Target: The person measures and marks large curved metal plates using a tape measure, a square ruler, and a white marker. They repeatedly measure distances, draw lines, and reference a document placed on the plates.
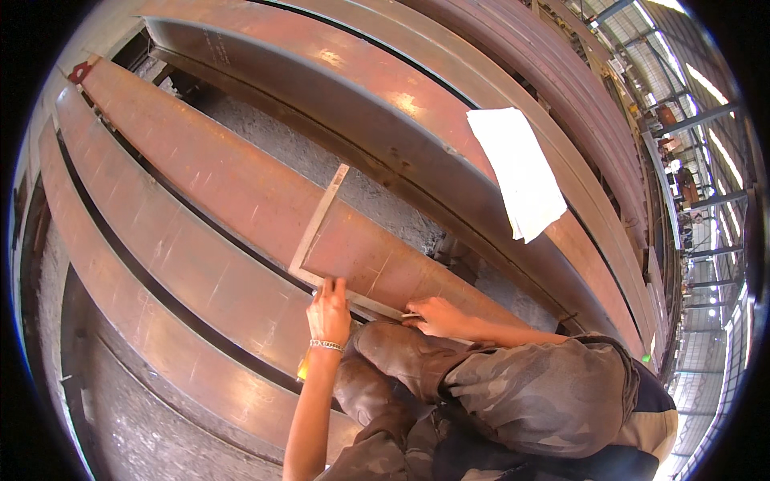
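Note:
A steel framing square (319,215) lies on a reddish-brown steel beam (241,180), one leg across its face and the other along its near edge. My left hand (329,313), with a chain bracelet at the wrist, closes its fingers on the edge-side leg near the corner. Farther right along that leg, my right hand (437,317) is closed in a pinch around a thin pale stick, whose exact kind is too small to tell. Faint scribed lines show on the beam beside the square. Under my left wrist, something yellow (302,369) is partly hidden.
Parallel steel beams (200,264) run alongside, with dark gaps between them. White paper sheets (517,172) lie on a farther beam (353,68). My brown boots (397,357) rest close to my hands. A red object (79,73) sits at the beam's far left end.

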### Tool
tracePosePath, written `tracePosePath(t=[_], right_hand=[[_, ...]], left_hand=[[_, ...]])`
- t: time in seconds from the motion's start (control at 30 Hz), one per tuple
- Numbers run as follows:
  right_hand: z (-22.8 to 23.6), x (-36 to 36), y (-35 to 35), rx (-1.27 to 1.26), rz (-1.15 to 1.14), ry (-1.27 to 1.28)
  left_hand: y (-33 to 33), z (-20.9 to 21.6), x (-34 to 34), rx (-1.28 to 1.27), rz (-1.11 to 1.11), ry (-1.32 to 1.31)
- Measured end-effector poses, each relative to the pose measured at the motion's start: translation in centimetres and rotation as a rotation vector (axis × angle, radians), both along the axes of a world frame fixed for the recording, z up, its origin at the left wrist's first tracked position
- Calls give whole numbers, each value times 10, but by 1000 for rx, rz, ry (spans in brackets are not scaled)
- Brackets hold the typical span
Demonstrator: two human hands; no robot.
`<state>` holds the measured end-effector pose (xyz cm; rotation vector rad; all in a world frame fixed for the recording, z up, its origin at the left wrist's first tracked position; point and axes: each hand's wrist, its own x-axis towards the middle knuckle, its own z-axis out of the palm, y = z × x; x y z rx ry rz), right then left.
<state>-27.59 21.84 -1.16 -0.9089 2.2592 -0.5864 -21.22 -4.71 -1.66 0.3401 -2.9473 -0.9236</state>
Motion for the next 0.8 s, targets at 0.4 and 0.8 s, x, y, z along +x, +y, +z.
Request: tracePosePath(t=[0.4, 0.8], right_hand=[[14, 34, 60, 204, 69, 180], [-38, 141, 159, 315, -94, 38]], left_hand=[[-22, -23, -2, -45, -439, 135], [-27, -26, 1, -88, -489, 212]])
